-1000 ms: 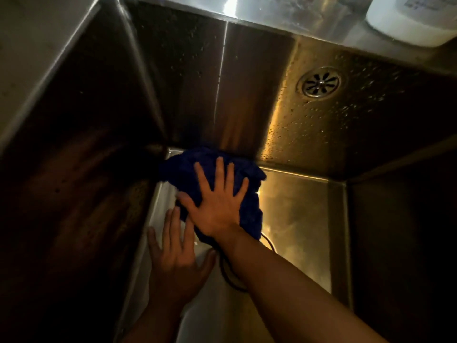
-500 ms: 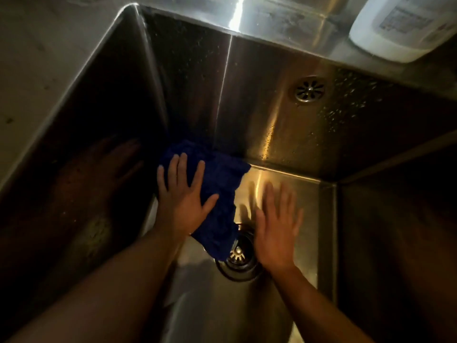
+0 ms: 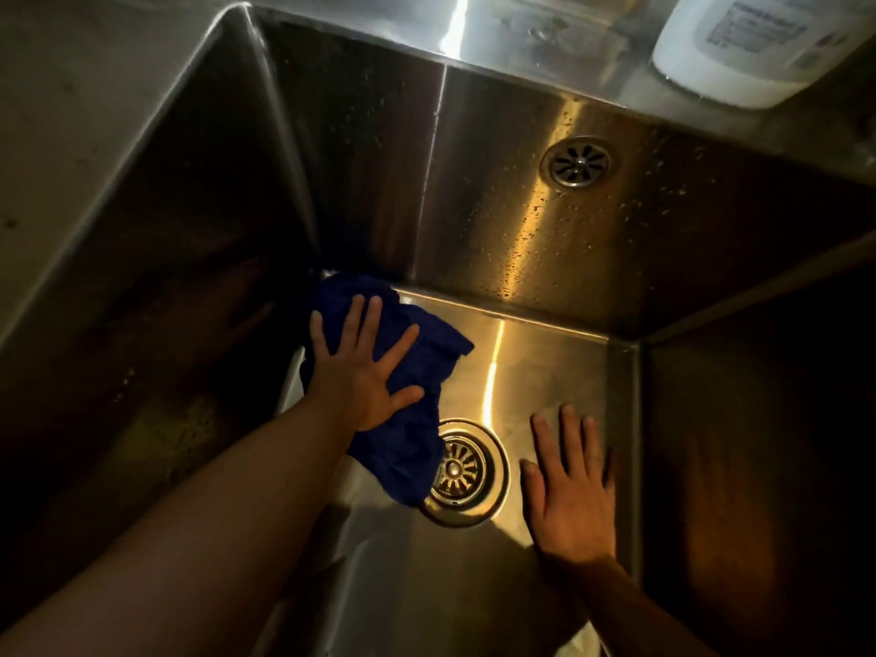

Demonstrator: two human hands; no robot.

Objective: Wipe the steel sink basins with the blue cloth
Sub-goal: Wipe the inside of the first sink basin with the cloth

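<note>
Right hand has slid off toward the right wall since half a second ago, uncovering the floor drain; left hand stays on the blue cloth.
Left hand: palm down, fingers straight and spread wide, pressing the cloth flat onto the floor of the steel sink basin at its far-left corner. Cloth bunched, upper edge against the back wall, lower corner trailing over the left rim of the drain. Right hand: holds nothing, fingers straight and close together, flat on the basin floor just right of the drain, near the right wall. Back wall beaded with water drops; round overflow grille set high in it. White plastic container with a printed label on the ledge at upper right.
</note>
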